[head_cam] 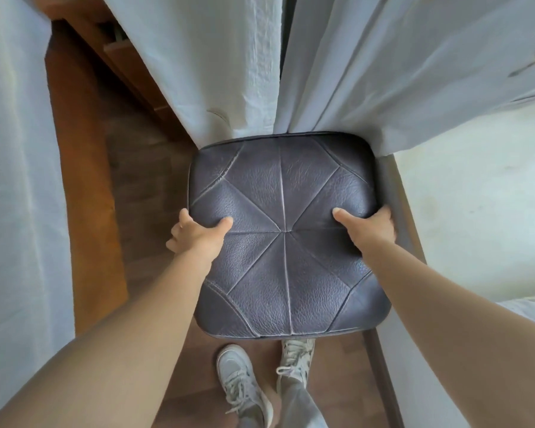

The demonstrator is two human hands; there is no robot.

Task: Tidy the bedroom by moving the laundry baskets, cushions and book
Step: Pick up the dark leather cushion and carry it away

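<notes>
A square dark grey leather cushion [286, 233], stitched in triangular panels, is held flat above the floor in front of me. My left hand [195, 234] grips its left edge, thumb on top and fingers curled over the side. My right hand [369, 228] grips the right edge the same way, thumb pressed into the top, fingers hidden under the rim. The cushion's far edge touches the hanging pale curtains [260, 66].
A bed with pale bedding [482, 205] runs along the right. White fabric [16, 180] hangs at the left beside an orange-brown wooden panel [84, 180]. A wooden drawer unit [124, 57] stands at the back left. My white sneakers [244, 384] stand on the wooden floor.
</notes>
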